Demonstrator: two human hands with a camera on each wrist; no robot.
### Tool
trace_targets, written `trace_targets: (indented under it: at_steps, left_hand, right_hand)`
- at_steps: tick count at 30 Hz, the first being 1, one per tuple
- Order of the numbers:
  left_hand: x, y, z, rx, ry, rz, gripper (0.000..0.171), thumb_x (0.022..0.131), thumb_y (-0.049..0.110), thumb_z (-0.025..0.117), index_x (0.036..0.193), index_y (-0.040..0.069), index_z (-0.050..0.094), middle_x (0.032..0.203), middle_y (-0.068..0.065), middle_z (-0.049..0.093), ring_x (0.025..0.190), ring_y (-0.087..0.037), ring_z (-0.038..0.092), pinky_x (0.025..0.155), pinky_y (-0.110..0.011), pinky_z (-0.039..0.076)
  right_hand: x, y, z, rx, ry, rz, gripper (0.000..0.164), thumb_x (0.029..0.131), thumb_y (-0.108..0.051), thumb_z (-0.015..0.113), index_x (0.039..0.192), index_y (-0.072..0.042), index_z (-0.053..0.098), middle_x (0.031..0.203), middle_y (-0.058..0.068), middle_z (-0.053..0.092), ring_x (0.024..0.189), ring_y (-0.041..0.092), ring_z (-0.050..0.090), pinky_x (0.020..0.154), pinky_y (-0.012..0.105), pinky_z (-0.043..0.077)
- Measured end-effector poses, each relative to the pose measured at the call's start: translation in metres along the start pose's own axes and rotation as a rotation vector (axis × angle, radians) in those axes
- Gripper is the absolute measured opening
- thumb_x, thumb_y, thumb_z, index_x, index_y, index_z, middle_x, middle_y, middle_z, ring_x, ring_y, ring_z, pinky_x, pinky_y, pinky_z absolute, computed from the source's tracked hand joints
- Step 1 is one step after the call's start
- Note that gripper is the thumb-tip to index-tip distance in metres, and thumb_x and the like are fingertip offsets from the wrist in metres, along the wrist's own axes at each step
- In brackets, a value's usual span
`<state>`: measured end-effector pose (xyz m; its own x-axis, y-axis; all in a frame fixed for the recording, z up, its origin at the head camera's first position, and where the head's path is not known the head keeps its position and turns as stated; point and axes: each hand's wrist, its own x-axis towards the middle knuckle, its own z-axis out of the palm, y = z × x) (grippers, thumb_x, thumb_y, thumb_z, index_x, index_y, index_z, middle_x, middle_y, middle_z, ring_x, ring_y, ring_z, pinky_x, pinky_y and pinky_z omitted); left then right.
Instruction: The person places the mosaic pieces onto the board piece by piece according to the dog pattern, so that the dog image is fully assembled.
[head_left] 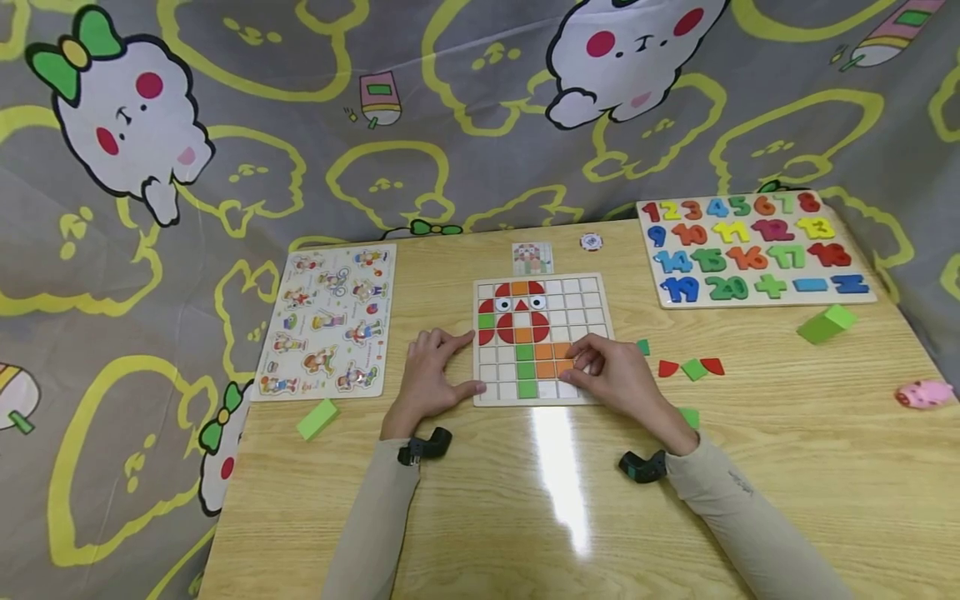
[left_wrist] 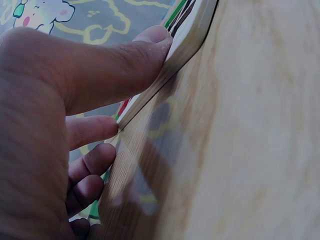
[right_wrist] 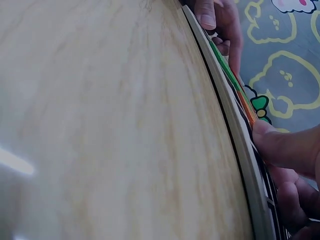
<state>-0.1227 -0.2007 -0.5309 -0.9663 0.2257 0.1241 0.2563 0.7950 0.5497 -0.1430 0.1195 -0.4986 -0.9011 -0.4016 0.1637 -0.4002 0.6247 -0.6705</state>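
Observation:
A wooden grid board [head_left: 592, 292] lies in the middle of the table, with red, green, orange and eye-marked tiles forming a figure on its left and centre. My left hand [head_left: 429, 375] steadies its left edge, thumb and forefinger spread and touching the rim. In the left wrist view the thumb [left_wrist: 125, 65] lies along the board's side. Over the board's lower right, my right hand [head_left: 618, 375] pinches an orange tile [head_left: 562, 365] between thumb and forefinger, beside other orange tiles [head_left: 543, 360]. The right wrist view has that thumb [right_wrist: 280, 145] low at the board's surface.
Loose red [head_left: 667, 368] and green tiles [head_left: 693, 369] lie right of the board. A picture card [head_left: 532, 258] and a round chip [head_left: 591, 242] sit behind it. A figure puzzle [head_left: 322, 325] is left; a number puzzle [head_left: 757, 250], green block [head_left: 827, 323] and pink pig [head_left: 924, 393] are right.

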Motion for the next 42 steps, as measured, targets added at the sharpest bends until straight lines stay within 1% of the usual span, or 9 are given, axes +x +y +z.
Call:
trace_targets:
  at_steps: [8,13,15,18,23,26,30,35,42]
  left_hand:
    - [0.003,0.000,0.000,0.013,-0.005,0.000,0.086,0.071,0.062,0.077,0.145,0.027,0.051,0.111,0.001,0.050,0.094,-0.019,0.037,0.085,-0.036,0.027]
    - [0.003,0.002,0.001,0.008,0.000,0.000,0.085,0.071,0.061,0.078,0.145,0.027,0.052,0.111,0.001,0.050,0.094,-0.019,0.037,0.085,-0.036,0.027]
    - [0.003,0.003,0.002,0.006,-0.003,0.004,0.085,0.071,0.061,0.078,0.145,0.027,0.052,0.110,0.001,0.050,0.094,-0.019,0.037,0.085,-0.037,0.028]
    - [0.003,0.004,0.003,0.002,-0.004,0.010,0.085,0.071,0.061,0.077,0.145,0.026,0.052,0.110,0.001,0.050,0.095,-0.019,0.037,0.085,-0.037,0.028]
    - [0.001,0.003,0.001,0.010,-0.009,0.001,0.086,0.071,0.062,0.077,0.145,0.027,0.052,0.112,0.000,0.050,0.097,-0.020,0.037,0.086,-0.037,0.027]
    - [0.000,0.002,0.000,0.008,-0.008,-0.002,0.085,0.071,0.062,0.077,0.145,0.027,0.052,0.113,0.000,0.050,0.097,-0.020,0.037,0.086,-0.037,0.027]
    - [-0.002,0.000,0.000,-0.001,0.007,0.002,0.085,0.071,0.061,0.078,0.145,0.027,0.052,0.113,0.000,0.050,0.096,-0.020,0.037,0.086,-0.038,0.027]
    - [-0.004,0.000,0.001,-0.015,0.015,0.003,0.085,0.071,0.061,0.078,0.145,0.027,0.052,0.112,-0.001,0.050,0.096,-0.020,0.037,0.086,-0.038,0.027]
    - [-0.003,0.000,0.001,-0.010,0.017,0.006,0.084,0.071,0.060,0.078,0.144,0.028,0.052,0.112,0.000,0.050,0.096,-0.019,0.037,0.087,-0.037,0.028]
  right_hand:
    - [0.001,0.001,-0.001,-0.002,0.025,0.010,0.013,0.079,-0.022,0.085,0.081,-0.017,0.073,0.068,-0.008,0.065,0.057,0.006,0.056,0.054,0.023,0.045]
    - [-0.001,0.006,-0.011,0.057,-0.049,0.018,0.016,0.080,-0.025,0.084,0.087,-0.016,0.073,0.074,-0.007,0.066,0.062,0.009,0.057,0.056,0.023,0.045]
    - [-0.005,0.010,-0.022,0.086,-0.077,0.037,0.017,0.082,-0.027,0.082,0.091,-0.016,0.073,0.077,-0.007,0.066,0.066,0.010,0.057,0.058,0.022,0.045]
    - [-0.014,0.019,-0.046,0.063,-0.053,0.072,0.021,0.083,-0.029,0.081,0.095,-0.014,0.072,0.079,-0.005,0.066,0.068,0.012,0.058,0.059,0.021,0.045]
    - [-0.032,0.038,-0.088,-0.111,-0.029,0.141,0.026,0.083,-0.031,0.081,0.098,-0.012,0.073,0.081,-0.002,0.067,0.070,0.014,0.058,0.062,0.022,0.044]
    - [-0.041,0.051,-0.100,-0.192,-0.052,0.167,0.031,0.080,-0.035,0.083,0.098,-0.012,0.074,0.083,-0.001,0.067,0.073,0.016,0.057,0.065,0.026,0.043]
    - [-0.045,0.060,-0.099,-0.251,-0.052,0.156,0.030,0.078,-0.034,0.084,0.095,-0.011,0.075,0.083,0.002,0.067,0.074,0.019,0.057,0.066,0.032,0.043]
    - [-0.042,0.061,-0.098,-0.264,-0.077,0.142,0.025,0.080,-0.030,0.083,0.096,-0.011,0.075,0.084,0.002,0.067,0.075,0.019,0.059,0.067,0.034,0.044]
    - [-0.019,0.056,-0.094,-0.204,-0.023,0.078,0.031,0.084,-0.026,0.080,0.108,-0.009,0.073,0.095,0.008,0.066,0.081,0.022,0.057,0.070,0.036,0.042]
